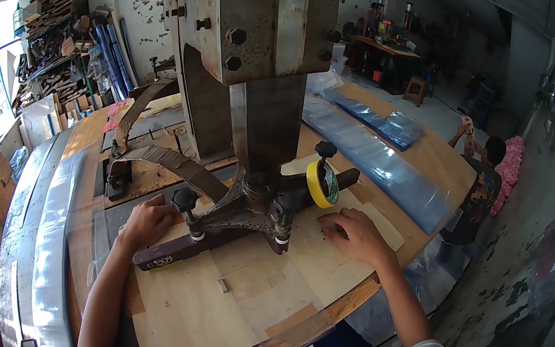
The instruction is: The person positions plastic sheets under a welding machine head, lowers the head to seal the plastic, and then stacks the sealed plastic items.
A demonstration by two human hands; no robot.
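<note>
A heavy metal press head [274,123] comes down in front of me, ending in a dark arm fitted across a long bar [172,252]. My left hand [150,220] lies by the bar's left end, its bent fingers beside a black knob [184,200]. It seems to hold nothing, though the fingertips are partly hidden. To the right of the bar, my right hand [354,234] rests on a tan board [227,320], fingers slightly bent and apart. Above it a yellow tape roll [321,184] hangs around a second black knob [325,150].
Clear plastic sheets [380,156] lie on the table's far right, with a folded plastic stack [402,129] behind. A curved strap [175,162] runs left of the press. A person [480,182] sits beyond the table's right edge. A small scrap [223,285] lies on the board.
</note>
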